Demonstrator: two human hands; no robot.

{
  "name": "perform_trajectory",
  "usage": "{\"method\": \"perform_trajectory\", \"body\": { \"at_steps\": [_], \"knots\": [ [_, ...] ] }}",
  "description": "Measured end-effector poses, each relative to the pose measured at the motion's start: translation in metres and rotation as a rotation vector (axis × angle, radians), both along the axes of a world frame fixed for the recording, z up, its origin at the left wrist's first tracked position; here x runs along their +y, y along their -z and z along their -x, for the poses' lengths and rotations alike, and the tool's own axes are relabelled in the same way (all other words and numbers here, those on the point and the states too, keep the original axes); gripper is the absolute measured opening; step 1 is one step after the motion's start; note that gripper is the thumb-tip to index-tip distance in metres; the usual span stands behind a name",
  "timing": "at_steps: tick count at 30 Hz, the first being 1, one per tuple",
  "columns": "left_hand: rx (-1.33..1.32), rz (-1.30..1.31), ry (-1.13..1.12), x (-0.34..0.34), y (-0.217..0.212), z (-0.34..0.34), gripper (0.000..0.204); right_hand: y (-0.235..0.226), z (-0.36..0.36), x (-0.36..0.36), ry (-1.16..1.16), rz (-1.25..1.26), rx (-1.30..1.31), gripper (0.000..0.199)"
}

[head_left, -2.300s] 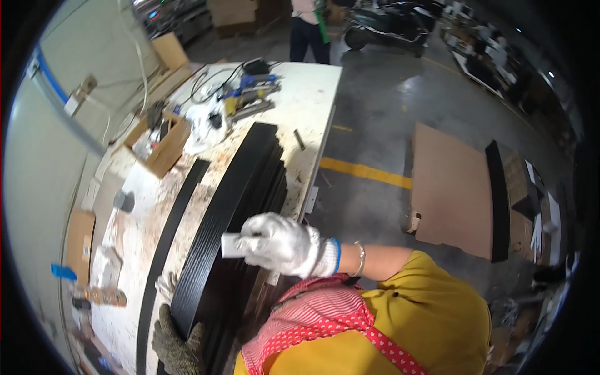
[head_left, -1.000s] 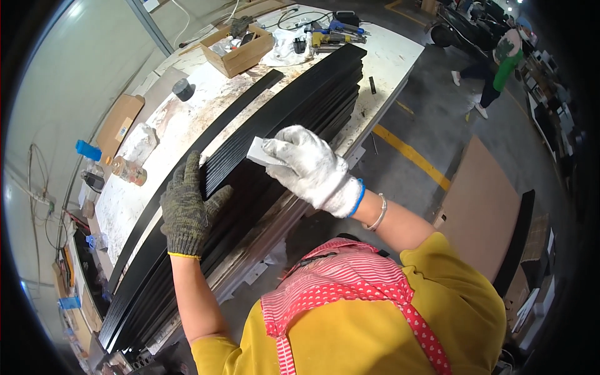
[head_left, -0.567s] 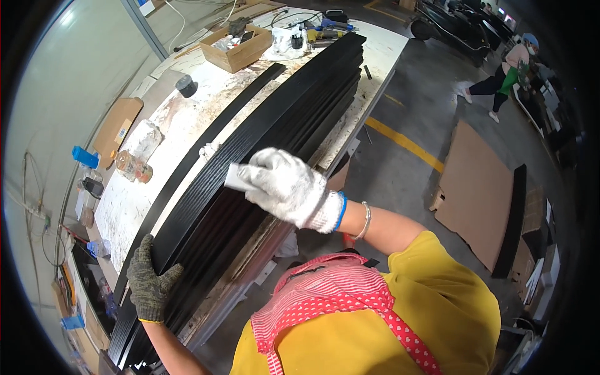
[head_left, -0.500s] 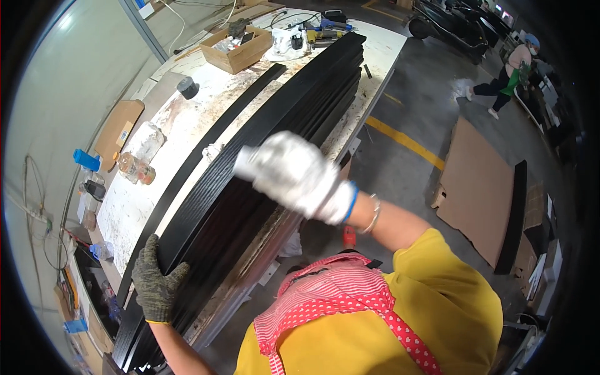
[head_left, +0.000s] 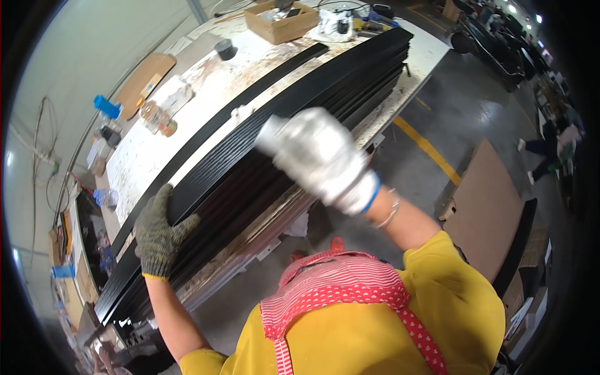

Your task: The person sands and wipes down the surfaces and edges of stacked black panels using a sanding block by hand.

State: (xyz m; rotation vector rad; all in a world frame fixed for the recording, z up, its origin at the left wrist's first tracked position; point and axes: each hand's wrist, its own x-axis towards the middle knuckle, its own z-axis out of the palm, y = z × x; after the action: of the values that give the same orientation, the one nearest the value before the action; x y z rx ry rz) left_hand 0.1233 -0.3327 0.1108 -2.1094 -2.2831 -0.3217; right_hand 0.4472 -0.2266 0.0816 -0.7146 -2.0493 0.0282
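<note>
A stack of long black strips (head_left: 350, 72) lies along the table's near edge, the top one with a ribbed, glossy face. Gloved in grey-green knit, my left hand (head_left: 161, 234) rests on the near part of the stack, fingers flat and thumb apart. My right hand (head_left: 322, 153), in a white glove, is closed and smeared by motion over the middle of the strips. A small whitish piece (head_left: 270, 136) sticks out from its fingers; its kind is unclear. Beyond the stack lies a single black strip (head_left: 250, 94), with a crumpled white scrap (head_left: 242, 113) beside it.
The white stained table (head_left: 147, 165) also carries a cardboard box (head_left: 281, 28), a dark round tub (head_left: 225, 49), bottles (head_left: 156, 117) and tools at the far end. A large cardboard sheet (head_left: 484, 206) leans at the right. Another person (head_left: 559, 147) stands farther off.
My view has shifted, so the table sits further left and lower in relation to the far person. My right hand stays closed over the strips, still blurred; my left hand keeps its place on the stack.
</note>
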Motion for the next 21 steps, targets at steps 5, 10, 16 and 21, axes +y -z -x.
{"method": "perform_trajectory", "body": {
  "at_steps": [5, 10, 16, 21],
  "knots": [
    [0.037, -0.012, 0.028, 0.003, -0.002, -0.002, 0.077, 0.013, -0.047, 0.05, 0.381, 0.038, 0.06, 0.027],
    [0.03, 0.025, -0.017, -0.009, -0.003, 0.006, 0.079, 0.01, 0.071, -0.045, 0.058, -0.007, -0.05, 0.03],
    [0.081, 0.004, 0.142, -0.077, -0.02, 0.108, 0.088, 0.004, 0.036, -0.025, 0.382, -0.227, -0.12, 0.031],
    [-0.013, 0.104, 0.053, -0.113, -0.007, 0.152, 0.085, 0.008, 0.083, -0.058, 0.403, 0.039, -0.062, 0.019]
  ]
}}
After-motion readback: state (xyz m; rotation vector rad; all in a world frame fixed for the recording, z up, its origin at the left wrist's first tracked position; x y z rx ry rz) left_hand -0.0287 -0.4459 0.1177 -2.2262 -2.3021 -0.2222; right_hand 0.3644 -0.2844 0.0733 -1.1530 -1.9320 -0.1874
